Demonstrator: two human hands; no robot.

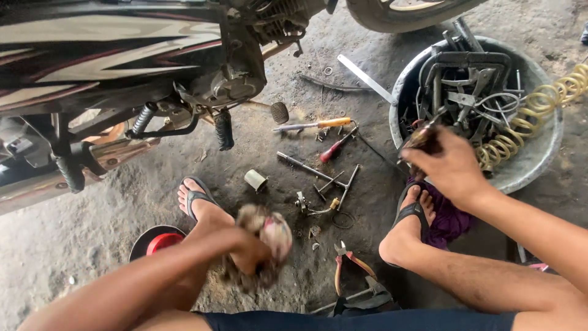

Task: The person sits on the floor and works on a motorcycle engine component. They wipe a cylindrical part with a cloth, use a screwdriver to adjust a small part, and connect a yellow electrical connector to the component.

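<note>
Left hand (251,248), lower centre of frame, closing around a bunched rag (269,236): soft, light, limp, easiest gripped as a wad. Right hand (450,165), right of centre, clamping on a dark small tool (422,138) at the rim of the grey metal basin (539,165); likely stiff, greasy, slippery. Basin holding tangled steel tools plus a yellow coiled hose (527,116). Screwdrivers (312,125), pliers (346,260) lying on the floor.

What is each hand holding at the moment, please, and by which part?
The left hand clutches a bunched rag. The right hand grips a dark tool over the basin; the exact part is unclear.
</note>
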